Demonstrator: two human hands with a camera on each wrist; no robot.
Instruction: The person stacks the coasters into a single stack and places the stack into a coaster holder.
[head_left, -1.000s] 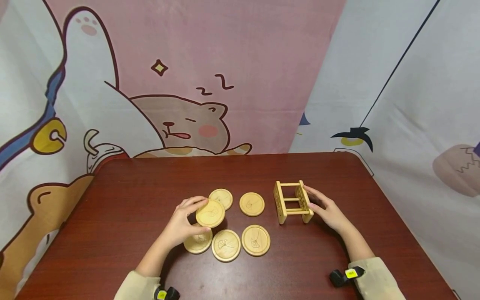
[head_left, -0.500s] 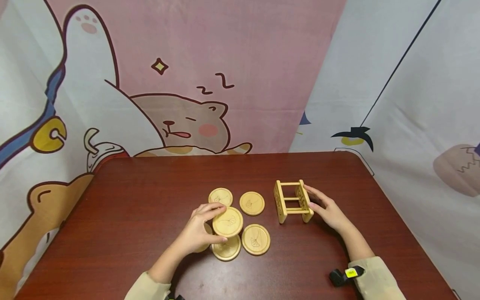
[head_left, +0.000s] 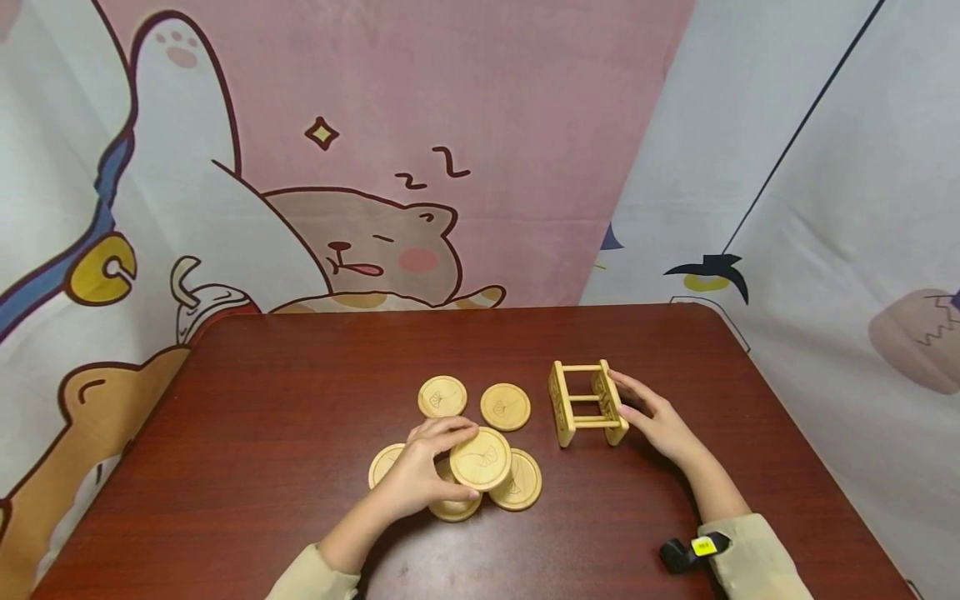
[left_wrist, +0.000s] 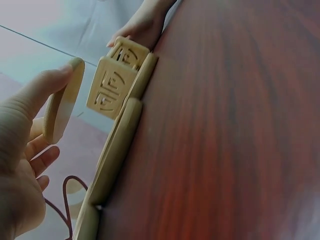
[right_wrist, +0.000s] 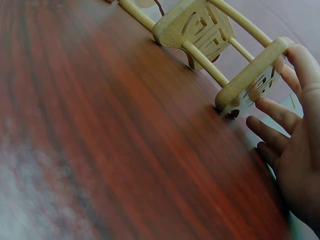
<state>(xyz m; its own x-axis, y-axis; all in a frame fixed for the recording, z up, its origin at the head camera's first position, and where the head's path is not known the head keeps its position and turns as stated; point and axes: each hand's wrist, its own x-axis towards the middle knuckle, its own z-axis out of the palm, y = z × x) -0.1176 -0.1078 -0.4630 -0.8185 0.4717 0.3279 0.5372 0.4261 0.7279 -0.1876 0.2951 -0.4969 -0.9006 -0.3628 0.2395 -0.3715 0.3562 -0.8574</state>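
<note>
My left hand (head_left: 416,471) pinches a round wooden coaster (head_left: 481,459) by its edge between thumb and fingers. In the left wrist view that coaster (left_wrist: 65,100) is lifted off the table and tilted. Beneath it, a front coaster (head_left: 455,508) and a right front coaster (head_left: 525,487) are partly covered. Behind the wrist, another coaster (head_left: 384,462) is half hidden. To the right stands a small wooden rack (head_left: 588,423) with two carved side panels joined by rods. My right hand (head_left: 660,425) touches the rack's right panel (right_wrist: 250,77) with spread, fairly straight fingers.
Two more coasters lie at the back, one left (head_left: 442,397) and one right (head_left: 506,407), each with a leaf-like engraving. The dark red-brown table (head_left: 285,417) extends around them. A cartoon-printed cloth (head_left: 525,167) hangs behind the table.
My left hand has carried its coaster rightward and a little toward me, from over the left coasters to over the front right ones. My right hand and the rack have stayed in place.
</note>
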